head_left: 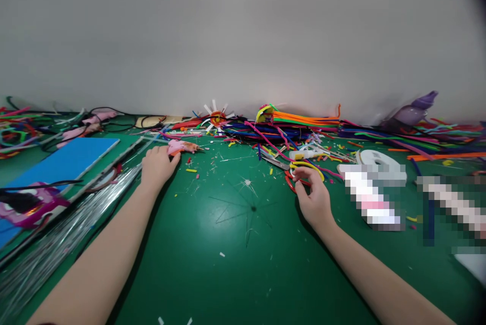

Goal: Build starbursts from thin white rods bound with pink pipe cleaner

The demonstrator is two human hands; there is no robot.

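Note:
My left hand (157, 165) reaches forward over the green table (228, 244) and its fingers close around the handle of a pink glue gun (182, 147) that lies on the table with its nozzle pointing right. My right hand (313, 196) rests on the table to the right of centre. Its fingers pinch a bent piece of red and yellow pipe cleaner (299, 172). A small white glue bottle (304, 154) lies just beyond that hand.
A heap of coloured pipe cleaners (304, 125) runs along the grey back wall (243, 36). A blue sheet (56, 165) and silver strips (56, 239) lie at the left. A white tape roll (375, 159) and a purple bottle (412, 110) sit at the right. Small scraps litter the table.

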